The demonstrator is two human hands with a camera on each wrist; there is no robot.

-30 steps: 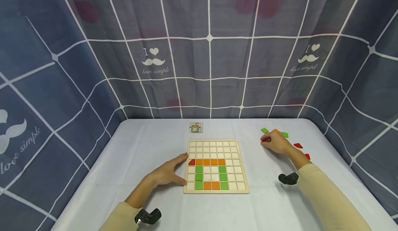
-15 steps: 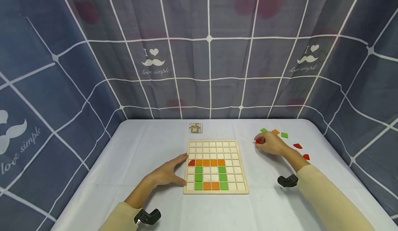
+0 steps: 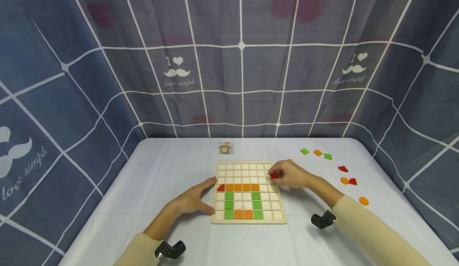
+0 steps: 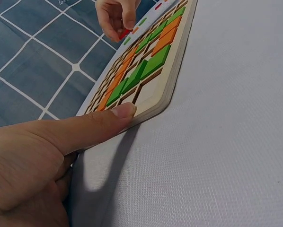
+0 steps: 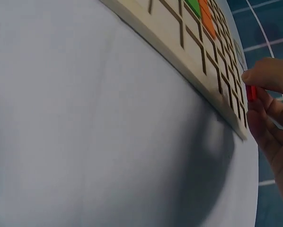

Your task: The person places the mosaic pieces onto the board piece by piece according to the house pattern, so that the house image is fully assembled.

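Note:
A wooden grid board point(image 3: 273, 205) lies on the white table, partly filled with orange squares point(image 3: 238, 187), green squares point(image 3: 229, 204) and one red piece with a rounded corner point(image 3: 220, 187). My left hand point(image 3: 191, 199) is spread along the board's left edge; in the left wrist view its thumb point(image 4: 125, 111) touches the near corner. Over the board's right edge, my right hand point(image 3: 292, 174) pinches a small red piece point(image 5: 251, 92) between thumb and fingers. The fingers cover most of that piece, so I cannot tell its full shape.
Behind the board lies a small printed pattern card point(image 3: 226, 148). To the right are loose pieces: green point(image 3: 304, 151) and orange point(image 3: 317, 153) tiles, red pieces point(image 3: 343, 169) and orange round pieces point(image 3: 363, 200). A checked curtain point(image 3: 222, 67) encloses the table.
My right hand has moved left from the loose pieces to the board's right edge, carrying the red piece. Orange round pieces it covered now show. The left hand has stayed put.

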